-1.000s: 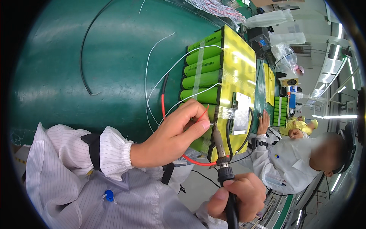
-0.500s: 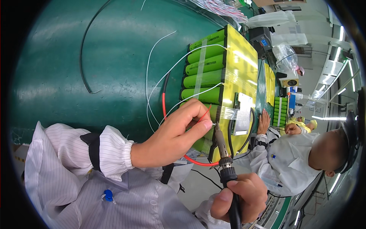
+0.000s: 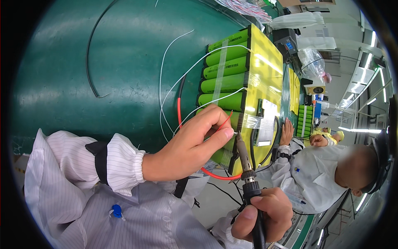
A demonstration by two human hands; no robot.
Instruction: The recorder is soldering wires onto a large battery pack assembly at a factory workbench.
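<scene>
Thumb and forefinger of my left hand (image 3: 192, 139) pinch a thin red wire (image 3: 226, 120) beside the battery pack. A small pale tip shows just past the thumb. My right hand (image 3: 267, 213) grips a soldering iron (image 3: 246, 157) by its black handle, the iron's tip at or very near that wire end; contact cannot be made out. The pack has green cylindrical cells (image 3: 224, 68) along its side and a yellow face (image 3: 265, 70). Clear tape crosses a circuit board (image 3: 267, 120) on that face. Thin white wires (image 3: 164, 62) run from the pack behind my left hand.
A thick red cable (image 3: 219, 177) curves below the pack. On the green table (image 3: 54, 74) lies a black cable (image 3: 88, 58). A co-worker (image 3: 315, 178) sits at right, one hand resting beside the pack. Another green-celled pack (image 3: 305, 120) stands beyond.
The view has shifted slightly. My left hand keeps its pinch on the red wire, and the soldering iron stays at the wire end.
</scene>
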